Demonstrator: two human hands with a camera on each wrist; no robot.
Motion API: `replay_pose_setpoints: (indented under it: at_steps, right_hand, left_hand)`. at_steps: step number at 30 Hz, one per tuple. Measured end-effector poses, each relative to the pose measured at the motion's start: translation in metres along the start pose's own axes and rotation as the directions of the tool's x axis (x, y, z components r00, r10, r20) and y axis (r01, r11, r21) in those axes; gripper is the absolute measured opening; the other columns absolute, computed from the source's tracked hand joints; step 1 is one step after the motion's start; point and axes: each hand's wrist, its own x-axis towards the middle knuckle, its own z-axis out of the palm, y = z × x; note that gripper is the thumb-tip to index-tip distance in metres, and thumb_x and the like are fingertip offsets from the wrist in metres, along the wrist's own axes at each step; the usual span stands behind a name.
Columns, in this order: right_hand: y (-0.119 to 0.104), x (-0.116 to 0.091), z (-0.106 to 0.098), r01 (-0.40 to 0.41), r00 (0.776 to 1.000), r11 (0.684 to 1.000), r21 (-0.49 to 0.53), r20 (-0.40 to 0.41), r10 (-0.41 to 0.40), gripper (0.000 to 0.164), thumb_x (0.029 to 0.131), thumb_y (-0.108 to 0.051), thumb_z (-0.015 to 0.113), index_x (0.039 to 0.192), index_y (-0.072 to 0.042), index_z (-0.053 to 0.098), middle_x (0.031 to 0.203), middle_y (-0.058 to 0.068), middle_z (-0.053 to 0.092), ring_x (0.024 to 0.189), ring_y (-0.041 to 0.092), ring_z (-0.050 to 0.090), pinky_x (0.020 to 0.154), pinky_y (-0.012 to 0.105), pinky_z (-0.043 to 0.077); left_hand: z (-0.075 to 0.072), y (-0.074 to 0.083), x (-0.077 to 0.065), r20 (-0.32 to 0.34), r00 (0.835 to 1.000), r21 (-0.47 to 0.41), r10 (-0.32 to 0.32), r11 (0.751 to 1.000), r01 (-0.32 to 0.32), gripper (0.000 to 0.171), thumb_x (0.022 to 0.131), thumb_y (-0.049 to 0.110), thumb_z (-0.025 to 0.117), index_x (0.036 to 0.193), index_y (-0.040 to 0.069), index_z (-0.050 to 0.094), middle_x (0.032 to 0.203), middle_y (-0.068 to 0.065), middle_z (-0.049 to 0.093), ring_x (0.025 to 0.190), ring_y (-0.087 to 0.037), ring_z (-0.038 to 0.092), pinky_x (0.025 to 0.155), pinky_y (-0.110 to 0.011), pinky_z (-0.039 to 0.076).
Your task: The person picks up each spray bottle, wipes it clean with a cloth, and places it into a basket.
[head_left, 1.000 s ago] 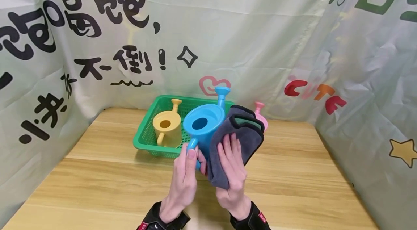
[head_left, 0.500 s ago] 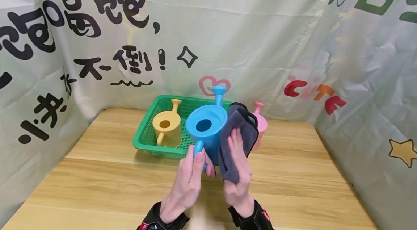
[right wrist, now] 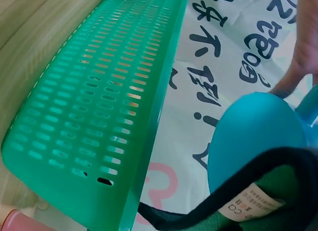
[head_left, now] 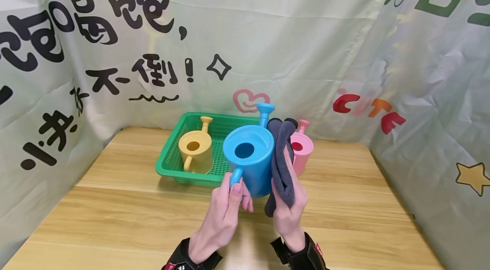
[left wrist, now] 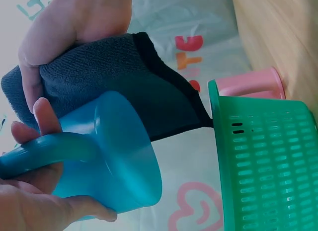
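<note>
My left hand [head_left: 221,212] grips the handle of a light blue toy watering can [head_left: 257,176], held up above the table with its spout pointing away from me. In my right hand [head_left: 292,208] is a folded dark grey cloth [head_left: 282,172] with black edging, gripped between thumb and fingers. The cloth stands at the can's right side; whether it touches there is hard to tell. The left wrist view shows fingers through the blue handle [left wrist: 54,150] and the cloth's green-tinted underside [left wrist: 159,104]. A label [right wrist: 251,202] on the cloth shows in the right wrist view.
A green perforated basket [head_left: 166,171] stands behind the blue can, with a yellow watering can [head_left: 203,157] in its left part. Right of the basket, a pink watering can [head_left: 305,156] stands on the wooden table [head_left: 344,219], partly behind the cloth. Printed fabric [head_left: 306,49] encloses the back and sides.
The blue can has moved slightly right and its body stands more in view. My right hand has turned from a flat palm pressing the cloth to gripping it folded, farther right.
</note>
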Motion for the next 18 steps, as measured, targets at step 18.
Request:
replay_pose_setpoints:
  at_steps: [18]
  right_hand:
    - [-0.004,-0.027,0.029,0.264,0.964,0.950,-0.168,0.075,-0.254,0.043,0.104,-0.012,0.048,0.130,0.021,0.052,0.152,0.026,0.045,0.150,0.039,0.034,0.127,0.043,0.024]
  left_hand:
    - [-0.005,-0.001,0.003,-0.128,0.992,0.111,-0.020,0.993,0.034,0.019,0.106,-0.004,0.032,0.098,0.003,0.047,0.077,-0.004,0.052,0.066,-0.010,0.050,0.061,-0.020,0.045]
